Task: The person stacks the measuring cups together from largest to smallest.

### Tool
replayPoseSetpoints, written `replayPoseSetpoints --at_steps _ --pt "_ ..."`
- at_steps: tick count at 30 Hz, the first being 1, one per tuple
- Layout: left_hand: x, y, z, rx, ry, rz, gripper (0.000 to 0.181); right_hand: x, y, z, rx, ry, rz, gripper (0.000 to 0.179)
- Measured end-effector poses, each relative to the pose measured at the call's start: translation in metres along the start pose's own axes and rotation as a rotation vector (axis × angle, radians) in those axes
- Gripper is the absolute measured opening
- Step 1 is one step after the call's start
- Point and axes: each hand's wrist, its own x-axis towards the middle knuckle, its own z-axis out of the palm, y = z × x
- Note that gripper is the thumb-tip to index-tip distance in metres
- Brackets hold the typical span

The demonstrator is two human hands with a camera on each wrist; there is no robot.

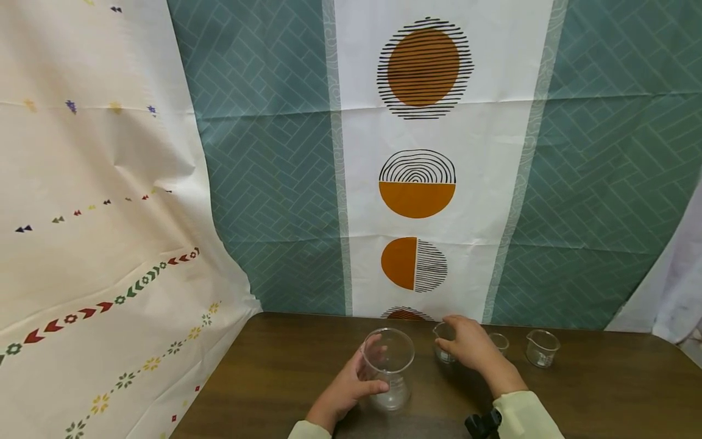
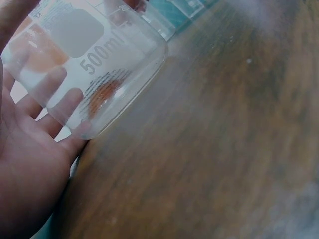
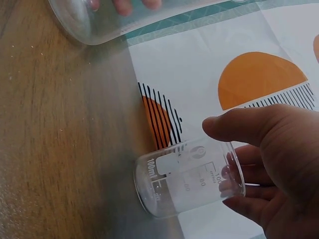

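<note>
My left hand (image 1: 351, 384) is wrapped round the side of a large clear glass beaker (image 1: 393, 375), thumb in front and fingers behind. In the left wrist view that beaker (image 2: 112, 59) reads 500ml, and the fingers show through its wall. Farther back and to the right, my right hand (image 1: 473, 346) holds a small clear beaker (image 1: 443, 352) near its rim. The right wrist view shows this small beaker (image 3: 174, 177) marked 100ml, with the thumb over the rim on one side and the fingers on the other.
Two more small glass beakers stand to the right, one (image 1: 500, 344) partly behind my right wrist and another (image 1: 542, 350) beyond it. Everything is on a dark wooden table (image 1: 285, 366). Patterned cloth (image 1: 417, 134) hangs along its back edge, and a cream cloth (image 1: 137, 292) along the left.
</note>
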Motion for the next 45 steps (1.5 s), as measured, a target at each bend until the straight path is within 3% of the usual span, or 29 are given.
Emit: replayPoseSetpoints --at_steps 22,33,45 --pt "-0.002 -0.007 0.002 -0.006 -0.009 0.023 0.085 -0.003 -0.001 0.002 -0.007 0.002 -0.041 0.049" --pt "0.000 -0.004 0.001 -0.004 0.005 0.007 0.085 -0.001 -0.001 -0.001 0.008 -0.012 -0.043 0.048" --pt "0.001 -0.004 0.000 0.023 -0.005 0.030 0.086 -0.002 -0.005 -0.009 -0.012 0.004 -0.078 0.047"
